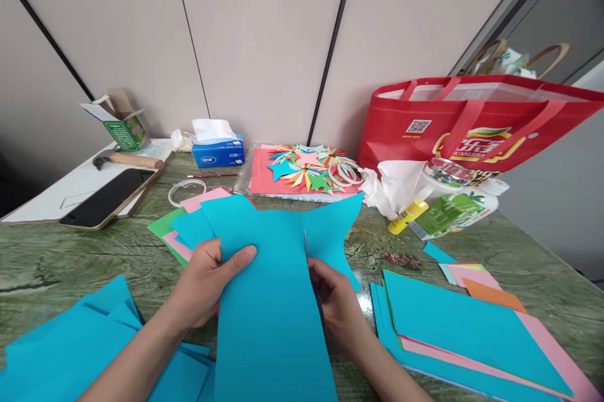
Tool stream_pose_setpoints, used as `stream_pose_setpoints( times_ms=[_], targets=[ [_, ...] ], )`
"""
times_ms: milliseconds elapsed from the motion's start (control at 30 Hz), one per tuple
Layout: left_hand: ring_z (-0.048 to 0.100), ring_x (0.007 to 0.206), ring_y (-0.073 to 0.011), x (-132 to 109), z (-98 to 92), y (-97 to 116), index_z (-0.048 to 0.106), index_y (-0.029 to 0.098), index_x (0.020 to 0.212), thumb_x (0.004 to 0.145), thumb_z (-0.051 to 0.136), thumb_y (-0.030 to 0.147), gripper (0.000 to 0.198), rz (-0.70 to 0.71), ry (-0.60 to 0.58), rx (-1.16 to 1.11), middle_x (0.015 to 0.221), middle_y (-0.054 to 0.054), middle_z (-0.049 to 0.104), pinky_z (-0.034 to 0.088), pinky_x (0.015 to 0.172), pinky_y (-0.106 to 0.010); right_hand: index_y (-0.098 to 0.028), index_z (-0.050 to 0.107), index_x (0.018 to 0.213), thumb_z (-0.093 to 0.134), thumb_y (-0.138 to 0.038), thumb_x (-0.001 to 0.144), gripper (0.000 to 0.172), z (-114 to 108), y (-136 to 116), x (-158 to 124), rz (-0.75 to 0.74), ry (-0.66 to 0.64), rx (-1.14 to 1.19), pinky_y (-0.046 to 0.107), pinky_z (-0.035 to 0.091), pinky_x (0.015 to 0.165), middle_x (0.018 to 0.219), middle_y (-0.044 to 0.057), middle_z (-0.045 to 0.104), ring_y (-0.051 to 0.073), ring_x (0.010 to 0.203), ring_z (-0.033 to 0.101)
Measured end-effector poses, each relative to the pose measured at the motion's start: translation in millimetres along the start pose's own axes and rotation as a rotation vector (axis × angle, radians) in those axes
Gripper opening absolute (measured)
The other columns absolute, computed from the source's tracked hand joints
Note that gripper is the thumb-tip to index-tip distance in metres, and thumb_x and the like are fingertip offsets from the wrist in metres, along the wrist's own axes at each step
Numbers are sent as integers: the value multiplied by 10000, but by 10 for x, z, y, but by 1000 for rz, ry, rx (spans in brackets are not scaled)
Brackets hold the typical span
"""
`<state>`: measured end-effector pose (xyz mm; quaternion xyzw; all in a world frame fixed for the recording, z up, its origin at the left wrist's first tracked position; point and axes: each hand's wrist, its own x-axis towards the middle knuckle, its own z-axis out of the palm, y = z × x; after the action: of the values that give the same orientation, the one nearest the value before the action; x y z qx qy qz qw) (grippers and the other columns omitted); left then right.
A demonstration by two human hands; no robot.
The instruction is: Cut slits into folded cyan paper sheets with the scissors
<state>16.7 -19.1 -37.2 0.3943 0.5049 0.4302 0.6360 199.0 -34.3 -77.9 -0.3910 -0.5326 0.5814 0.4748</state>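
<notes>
A large blue sheet of paper hangs upright before me, its right part split by a cut and flaring away. My left hand grips the sheet's left side, thumb on the front and fingers behind. On the right, my right hand is closed around scissors; only a thin blade shows in the cut, and the handles are mostly hidden by paper and fingers. Behind my left hand, green, pink and blue paper pieces fan out.
Blue sheets lie at left, stacked coloured paper at right. Farther back are a phone, hammer, tissue box, paper stars, tape rolls, glue stick and red bag.
</notes>
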Motion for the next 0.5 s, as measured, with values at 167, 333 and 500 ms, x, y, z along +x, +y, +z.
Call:
stream_pose_setpoints(
  times_ms=[167,333,500],
  targets=[
    [642,618,-204,-19,19,23,644,183,760,691,630,300,137,-6,-13,-7,703,-16,706,547,547,-354,-215,629,905,709,-134,630,297,-21,23,4,-32,-35,23,259,478,676,860,17,677,181,746,608],
    [651,633,-200,-10,-13,-3,656,202,761,715,611,269,93,21,-99,-5,715,-9,711,554,559,-337,-206,627,887,693,-147,651,252,-15,6,14,-56,-39,26,252,487,650,846,11,682,175,726,614],
    [657,739,-227,4,-38,-28,681,211,801,697,633,233,116,19,-172,-64,825,-20,719,551,655,-363,-211,560,1035,644,-195,701,345,-1,-17,-14,-56,-25,-83,278,505,667,945,48,668,199,779,623]
  ],
)
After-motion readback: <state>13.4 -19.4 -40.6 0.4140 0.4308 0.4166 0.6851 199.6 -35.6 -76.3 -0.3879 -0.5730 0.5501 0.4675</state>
